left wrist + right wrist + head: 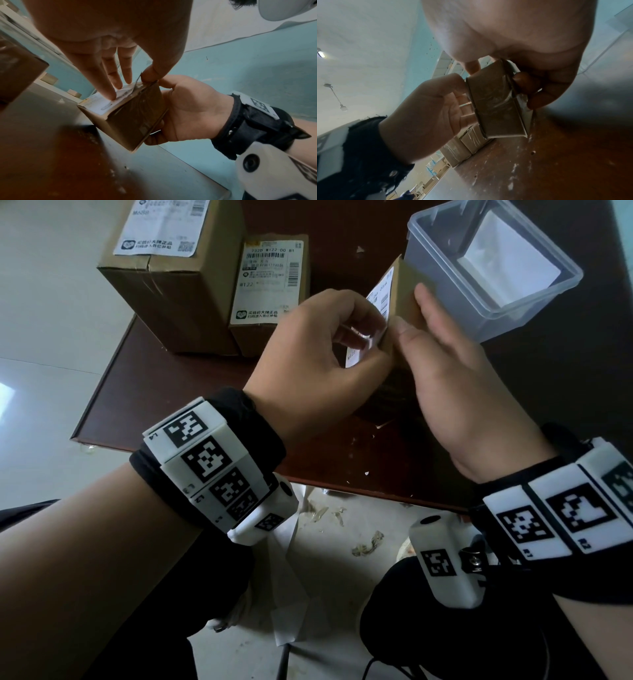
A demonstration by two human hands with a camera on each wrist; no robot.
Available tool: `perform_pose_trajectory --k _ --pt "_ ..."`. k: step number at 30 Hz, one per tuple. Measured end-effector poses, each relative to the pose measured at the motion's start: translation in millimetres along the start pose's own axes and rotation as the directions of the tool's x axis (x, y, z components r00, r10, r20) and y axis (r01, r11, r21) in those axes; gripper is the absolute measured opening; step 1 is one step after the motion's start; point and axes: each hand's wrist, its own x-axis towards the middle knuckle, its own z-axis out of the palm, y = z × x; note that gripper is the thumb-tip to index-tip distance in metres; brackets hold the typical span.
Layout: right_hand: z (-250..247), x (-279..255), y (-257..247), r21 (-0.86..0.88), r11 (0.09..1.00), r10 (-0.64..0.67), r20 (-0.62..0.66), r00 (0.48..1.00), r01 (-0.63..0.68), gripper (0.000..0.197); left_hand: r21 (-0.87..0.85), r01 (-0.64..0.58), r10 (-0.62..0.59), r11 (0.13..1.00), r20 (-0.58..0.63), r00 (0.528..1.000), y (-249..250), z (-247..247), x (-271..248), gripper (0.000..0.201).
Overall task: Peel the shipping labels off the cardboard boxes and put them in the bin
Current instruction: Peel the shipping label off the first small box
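Standing on one edge above the brown table (pixel 144 364), a small flat cardboard box (pixel 406 287) is held between both hands, its long axis running from the near table edge away toward the clear plastic bin (pixel 493 268), its labelled face turned to the person's left. On that face sits one white shipping label (pixel 376 299); its near corner is lifted off the cardboard.

Counts: three cardboard boxes in all. Besides the held one, a large box (pixel 171 285) and a medium box (pixel 270 302) stand side by side, touching, at the far left of the table, each with one label still stuck flat on its top. One bin stands at the far right, just beyond the held box, with one white sheet (pixel 510 265) lying inside.

Left hand (pixel 318 364): fingers curled; in the left wrist view the thumb (pixel 152 73) and the fingertips (pixel 109 93) pinch the raised part of the label at the box's upper corner.

Right hand (pixel 455 378): in the left wrist view its palm backs the unlabelled face (pixel 137 117), thumb over the top edge and fingers wrapped under the lower edge, so it grips the box.

Scattered white paper flecks (pixel 366 473) lie on the table's near edge, and torn scraps (pixel 368 544) lie on the floor below.
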Motion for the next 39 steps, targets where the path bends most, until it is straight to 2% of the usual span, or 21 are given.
perform_pose_trajectory --k 7,11,15,20,26,34,39 --pt "0.4 2.3 1.2 0.031 1.0 0.005 -0.02 1.0 -0.004 0.071 -0.007 -0.1 0.1 0.995 -0.012 0.995 -4.2 -0.3 1.1 0.018" --pt "-1.0 3.2 1.7 0.049 0.999 0.005 -0.016 1.0 -0.004 0.069 0.042 -0.142 0.143 0.989 -0.024 0.989 -5.9 -0.6 1.0 0.013" --pt "-0.8 5.1 2.9 0.066 0.998 0.006 -0.013 1.0 -0.005 0.067 0.066 -0.121 0.123 0.99 -0.041 0.992 -3.9 -0.8 -0.2 0.023" --pt "-1.2 6.2 5.7 0.049 0.999 -0.007 -0.006 1.0 0.008 0.07 0.036 -0.113 0.114 0.993 -0.026 0.993 0.0 -0.4 -1.6 0.013" --pt "-1.5 5.9 5.0 0.032 0.999 -0.007 -0.006 1.0 0.007 0.067 0.029 -0.101 0.1 0.994 0.031 0.995 -5.1 -2.1 -0.1 0.018" --pt "0.2 3.6 2.1 0.031 0.999 -0.007 -0.018 1.0 0.007 0.067 0.03 -0.093 0.093 0.995 -0.012 0.996 -6.7 0.4 1.8 0.034" --pt "0.0 3.0 2.9 0.026 0.999 -0.018 -0.038 0.999 0.019 0.066 0.025 -0.077 0.077 0.997 -0.02 0.997 -12.7 2.1 2.6 0.023"
